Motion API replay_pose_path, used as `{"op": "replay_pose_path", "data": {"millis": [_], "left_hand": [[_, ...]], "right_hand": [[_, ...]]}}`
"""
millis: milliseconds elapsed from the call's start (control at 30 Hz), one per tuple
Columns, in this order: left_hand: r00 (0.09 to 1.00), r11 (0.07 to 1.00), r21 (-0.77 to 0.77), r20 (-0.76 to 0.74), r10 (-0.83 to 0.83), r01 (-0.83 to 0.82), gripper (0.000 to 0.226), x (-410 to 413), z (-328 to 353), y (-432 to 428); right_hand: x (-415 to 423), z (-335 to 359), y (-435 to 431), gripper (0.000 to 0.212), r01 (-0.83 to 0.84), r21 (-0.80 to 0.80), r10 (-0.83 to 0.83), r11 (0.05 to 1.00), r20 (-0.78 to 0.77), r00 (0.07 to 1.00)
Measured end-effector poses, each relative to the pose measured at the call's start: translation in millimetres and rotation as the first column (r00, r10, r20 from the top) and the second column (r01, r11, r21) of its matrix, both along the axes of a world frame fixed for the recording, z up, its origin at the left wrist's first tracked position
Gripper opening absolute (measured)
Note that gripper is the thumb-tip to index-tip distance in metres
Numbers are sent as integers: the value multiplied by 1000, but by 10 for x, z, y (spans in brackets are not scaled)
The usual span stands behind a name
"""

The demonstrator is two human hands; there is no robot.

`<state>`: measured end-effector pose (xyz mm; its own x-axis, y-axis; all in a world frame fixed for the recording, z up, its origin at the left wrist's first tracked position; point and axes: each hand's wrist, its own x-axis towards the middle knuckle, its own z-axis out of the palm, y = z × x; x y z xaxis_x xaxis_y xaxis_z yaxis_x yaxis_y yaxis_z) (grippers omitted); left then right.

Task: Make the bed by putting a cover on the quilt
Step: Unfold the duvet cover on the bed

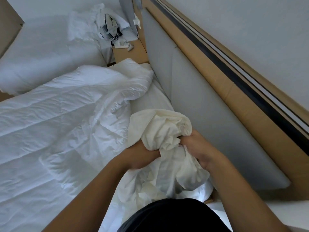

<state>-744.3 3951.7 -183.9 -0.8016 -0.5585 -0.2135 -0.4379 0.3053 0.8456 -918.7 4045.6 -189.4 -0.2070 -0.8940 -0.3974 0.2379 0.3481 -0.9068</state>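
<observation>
Both hands are clamped on the same wad of cream cover [160, 129], right up against the padded headboard [192, 101]. Left hand [143, 156] has its fingers dug into the cloth on the side away from the headboard. Right hand [200, 153] is wrapped round the twisted neck of it on the headboard side, so neither one is open at all.

The wad balloons out above the fists, and more of it spills down toward the person's black top [175, 216]. Whether any quilt corner is stuffed inside that wad, honestly can't tell. The quilt [66, 128] itself lies rumpled over the bed, spreading away from the headboard, with one corner bunched up near it.

Further along the headboard there's a wooden nightstand [130, 54] with a white power strip [122, 45] and cables on it. Beyond that, a second bed [41, 56] has a clear plastic bag [100, 19] with something dark and white in it, too blurry to name.

Left fingertips are buried in fabric, and both arms run off the bottom edge. Forearms are bare, reaching forward and converging, wrists close together.
</observation>
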Motion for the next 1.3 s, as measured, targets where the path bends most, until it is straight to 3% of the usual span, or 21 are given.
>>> {"op": "replay_pose_path", "data": {"millis": [133, 200, 267, 333, 400, 533, 700, 800, 900, 1033, 1100, 1167, 1233, 1300], "left_hand": [[981, 985, -60, -119, 154, -162, 33, -28, 24, -14], [979, 982, -86, -133, 155, -167, 28, -56, 43, 20], [975, 980, -89, -150, 163, -178, 27, -68, 42, 39], [972, 983, -11, -151, 179, -183, 31, -59, 80, 51], [981, 974, 161, -89, 172, -156, 36, -26, 151, 52], [992, 866, 487, 110, 67, -112, 48, 48, 215, 39], [956, 881, 467, 285, -64, -80, 48, 21, 186, 55], [980, 832, 554, 184, -74, -41, 46, 24, 133, 67], [999, 801, 598, 43, 7, -32, 40, -15, 122, 95], [992, 837, 533, 35, 120, -120, 49, -78, 129, 18], [979, 865, 465, 20, 205, -191, 57, -99, 126, -52], [968, 880, 430, -48, 247, -203, 55, -127, 116, -101], [953, 875, 434, -103, 286, -216, 49, -161, 105, -117], [936, 863, 451, -141, 323, -229, 45, -189, 82, -112]], "right_hand": [[-96, 112, 96, 43, -354, 8, 351, 935, 100, 931], [-156, 79, 98, 47, -479, 109, 480, 871, 12, 877], [-191, 25, 76, 50, -497, 199, 528, 845, -150, 836], [-195, -26, 56, 50, -455, 186, 490, 871, -264, 831], [-159, -23, 27, 47, -353, 78, 360, 933, -280, 890], [-151, -44, -23, 46, -184, -106, 138, 977, -341, 930], [-79, -89, -17, 41, -163, -94, 120, 982, -358, 926], [-53, -99, -6, 55, -181, -59, 145, 982, -384, 912], [-76, -82, -40, 33, -127, -114, 77, 985, -369, 926], [-112, -28, -61, 25, -108, -138, 43, 985, -404, 914], [-108, -32, -44, 35, -140, -79, 108, 987, -324, 940], [-126, -5, -7, 40, -173, -21, 171, 985, -93, 981], [-151, 30, 43, 42, -293, 36, 287, 955, 125, 950], [-155, 28, 99, 40, -430, 74, 421, 900, 108, 901]]}}
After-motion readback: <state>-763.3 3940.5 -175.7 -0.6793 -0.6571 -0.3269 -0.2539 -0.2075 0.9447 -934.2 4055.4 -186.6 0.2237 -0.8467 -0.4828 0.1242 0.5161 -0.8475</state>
